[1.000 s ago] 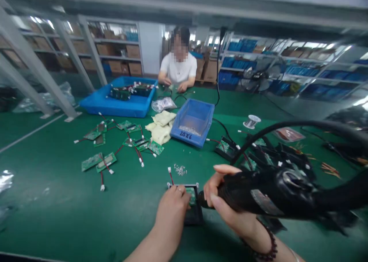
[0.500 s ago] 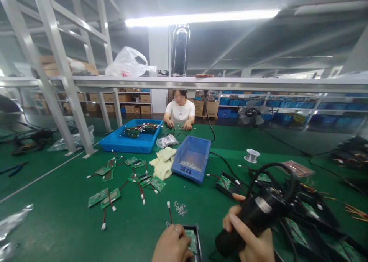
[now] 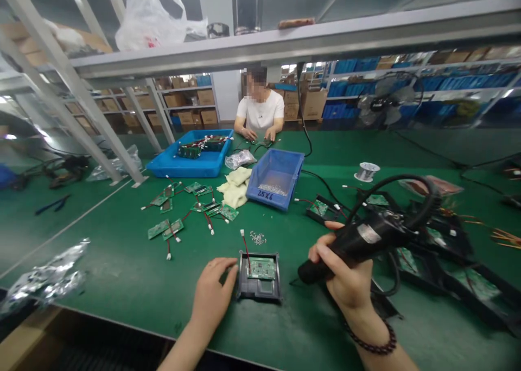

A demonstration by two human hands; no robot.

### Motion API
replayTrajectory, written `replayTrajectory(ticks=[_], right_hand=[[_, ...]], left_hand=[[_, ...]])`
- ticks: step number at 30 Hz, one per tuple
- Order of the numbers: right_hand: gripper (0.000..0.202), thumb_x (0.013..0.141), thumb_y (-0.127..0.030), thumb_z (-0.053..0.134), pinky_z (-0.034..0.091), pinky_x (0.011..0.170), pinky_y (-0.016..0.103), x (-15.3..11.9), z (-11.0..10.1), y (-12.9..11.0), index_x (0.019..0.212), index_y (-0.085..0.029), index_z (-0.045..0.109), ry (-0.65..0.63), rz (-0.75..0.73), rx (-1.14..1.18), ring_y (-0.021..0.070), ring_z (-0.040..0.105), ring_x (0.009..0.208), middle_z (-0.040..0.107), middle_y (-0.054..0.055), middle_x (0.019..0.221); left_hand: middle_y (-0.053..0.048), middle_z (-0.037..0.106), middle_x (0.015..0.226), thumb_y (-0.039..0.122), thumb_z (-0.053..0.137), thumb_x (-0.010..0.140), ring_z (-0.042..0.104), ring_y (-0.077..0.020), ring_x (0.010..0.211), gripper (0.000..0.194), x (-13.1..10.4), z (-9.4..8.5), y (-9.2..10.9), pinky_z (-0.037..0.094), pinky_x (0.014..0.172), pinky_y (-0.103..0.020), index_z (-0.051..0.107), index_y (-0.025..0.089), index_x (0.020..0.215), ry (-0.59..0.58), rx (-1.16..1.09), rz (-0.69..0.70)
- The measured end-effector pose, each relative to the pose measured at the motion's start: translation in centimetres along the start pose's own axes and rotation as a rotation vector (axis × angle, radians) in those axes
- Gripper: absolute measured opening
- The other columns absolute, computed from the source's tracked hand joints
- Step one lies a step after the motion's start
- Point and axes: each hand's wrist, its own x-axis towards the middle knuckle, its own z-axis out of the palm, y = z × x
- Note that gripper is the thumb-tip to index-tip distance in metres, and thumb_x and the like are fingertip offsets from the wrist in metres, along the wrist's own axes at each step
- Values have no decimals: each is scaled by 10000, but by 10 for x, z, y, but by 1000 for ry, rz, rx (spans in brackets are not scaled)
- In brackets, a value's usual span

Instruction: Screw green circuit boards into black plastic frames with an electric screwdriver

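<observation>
My right hand (image 3: pixel 340 265) is wrapped round a black electric screwdriver (image 3: pixel 356 241), tilted with its bit end low on the left and its looped cord at the upper right. In front of me a black plastic housing (image 3: pixel 279 287) lies flat on the green table. Inside it sits a green circuit board (image 3: pixel 262 268) with a red-and-black lead ending in a white connector (image 3: pixel 242 232). My left hand (image 3: pixel 214 284) rests at the housing's left side, thumb apart from the fingers and holding nothing. Just beyond the housing is a small pile of screws (image 3: pixel 258 238).
A blue bin (image 3: pixel 268 197) of screws stands ahead beside yellow cloths (image 3: pixel 235 187). Loose circuit boards (image 3: pixel 173 228) lie left, and a blue tray (image 3: pixel 189 167) holds more. Other black housings (image 3: pixel 423 270) crowd the right. A person (image 3: pixel 260 110) sits opposite.
My view has tilted down. My left hand has moved off the circuit board to the housing's left side, uncovering the board. The screwdriver stays in my right hand.
</observation>
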Motion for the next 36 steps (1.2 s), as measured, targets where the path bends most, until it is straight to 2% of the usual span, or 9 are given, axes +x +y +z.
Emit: replayTrajectory(ticks=[5,8,11,16,20,24,29,34,36], right_hand=[[363,769,-225,743,509,528,319,-1,0,-4,1102,-229,597,9,9,-7,155,581,503,611,-60,628],[358,763,-207,731,508,519,313,-1,3,-6,1095,-231,598,4,2,-9,152,575,494,611,-61,628],[346,764,-193,722,511,521,310,-1,5,-8,1086,-231,600,9,14,-9,151,577,498,613,-57,627],[354,765,-191,732,518,521,303,-1,2,-8,1094,-237,608,33,34,-12,152,572,502,614,-48,619],[336,803,-233,738,528,542,321,0,-5,-5,1110,-251,606,42,51,-46,159,571,524,605,-38,630],[328,832,-273,734,530,537,338,0,-7,-5,1133,-262,603,50,77,-79,169,565,528,598,-28,632],[333,803,-299,765,524,515,314,1,-4,-8,1101,-261,620,100,64,-60,156,547,503,590,-34,614],[311,815,-287,743,527,536,310,2,-4,-8,1099,-263,617,104,92,-44,151,548,517,593,-33,622],[318,796,-286,757,519,529,308,1,-2,-9,1083,-258,622,114,85,-35,150,539,509,591,-35,614]], left_hand=[[-158,638,1270,234,624,803,653,-258,1064,616,3,10,10,560,863,-409,489,137,1396,-242,-104,-322],[-172,590,1339,164,652,756,586,-280,1165,759,13,17,19,484,990,-456,393,124,1468,-350,-127,-382],[-126,622,1279,77,632,731,599,-247,1107,757,21,18,25,468,1003,-427,419,164,1452,-397,-162,-400],[-90,661,1145,65,600,760,641,-193,901,671,15,15,30,533,854,-355,466,174,1408,-423,-147,-443],[-91,700,1150,177,543,885,673,-158,802,588,21,4,17,559,784,-310,414,206,1458,-605,-281,-400],[-104,716,1149,172,498,914,694,-181,893,386,61,-2,-8,557,824,-323,599,185,1286,-576,-117,-244],[-59,707,939,134,663,801,660,-205,885,246,108,22,-18,522,821,-328,720,170,1037,-582,70,-75],[-16,661,756,141,710,786,640,-203,805,35,118,43,-12,497,782,-314,705,174,793,-585,73,-36],[-10,649,735,130,684,804,633,-199,798,97,117,43,-11,490,784,-311,666,179,722,-572,76,-24]])
